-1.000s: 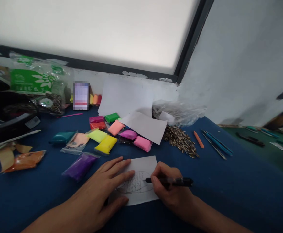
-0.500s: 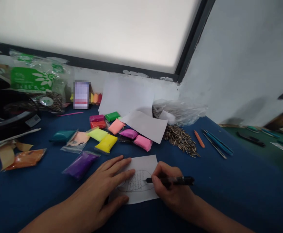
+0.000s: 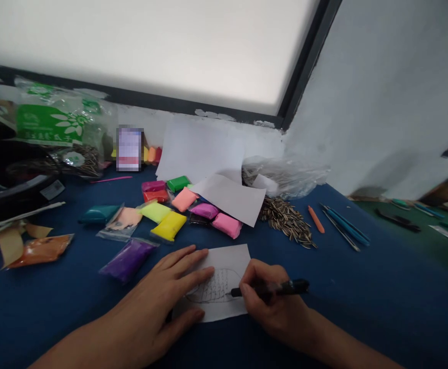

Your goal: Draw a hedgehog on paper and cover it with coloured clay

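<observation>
A small sheet of white paper lies on the blue tabletop, bearing an oval outline filled with rows of small pen marks. My left hand rests flat on the paper's left part with fingers spread, covering some of the oval. In my right hand is a black pen, pinched between thumb and fingers. Its tip touches or nearly touches the paper inside the right part of the oval. The right hand's heel lies by the paper's right edge.
Beyond the hands lie several colored clay packets, among them purple, yellow and pink. Sunflower seeds form a pile near loose white sheets. An orange tool and blue tweezers are at right.
The pen tip and my right hand have shifted slightly down toward me on the paper, along the marks in the oval. My left hand stays in place.
</observation>
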A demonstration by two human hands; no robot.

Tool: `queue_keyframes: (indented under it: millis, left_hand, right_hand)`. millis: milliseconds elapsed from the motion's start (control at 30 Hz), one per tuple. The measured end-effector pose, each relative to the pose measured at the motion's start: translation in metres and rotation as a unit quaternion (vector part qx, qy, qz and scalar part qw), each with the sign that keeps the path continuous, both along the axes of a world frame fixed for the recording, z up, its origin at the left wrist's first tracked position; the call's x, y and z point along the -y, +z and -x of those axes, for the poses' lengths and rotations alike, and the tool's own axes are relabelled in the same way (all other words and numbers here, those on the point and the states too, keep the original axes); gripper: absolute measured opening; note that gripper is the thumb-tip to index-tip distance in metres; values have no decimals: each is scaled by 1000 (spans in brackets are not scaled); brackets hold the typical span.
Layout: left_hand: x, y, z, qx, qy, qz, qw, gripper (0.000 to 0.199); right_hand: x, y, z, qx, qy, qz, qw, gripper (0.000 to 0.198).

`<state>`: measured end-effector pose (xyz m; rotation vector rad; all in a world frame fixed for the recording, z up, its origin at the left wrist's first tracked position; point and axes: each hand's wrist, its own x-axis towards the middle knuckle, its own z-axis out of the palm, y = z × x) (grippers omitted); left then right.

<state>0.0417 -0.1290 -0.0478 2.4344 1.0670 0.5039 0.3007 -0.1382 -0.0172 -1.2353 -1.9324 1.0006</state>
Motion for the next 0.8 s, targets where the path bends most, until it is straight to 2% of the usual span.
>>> queue_keyframes:
  millis: [167, 467, 700, 800]
  left_hand:
    - [2, 0, -2, 6, 6, -10, 1000, 59]
    - [5, -1, -5, 9, 26, -17, 999, 57]
    - [2, 1, 0, 0, 4, -3, 1000, 59]
    - [1, 2, 2, -9, -9, 5, 1000, 59]
  right_hand:
    - [0, 1, 0, 11, -10, -21, 1000, 16]
    - [3, 0, -2, 14, 10, 0, 1000, 15]
    - [-1, -2, -4, 27, -82, -71, 994, 21]
    - [-3, -2, -3, 38, -87, -95, 991, 22]
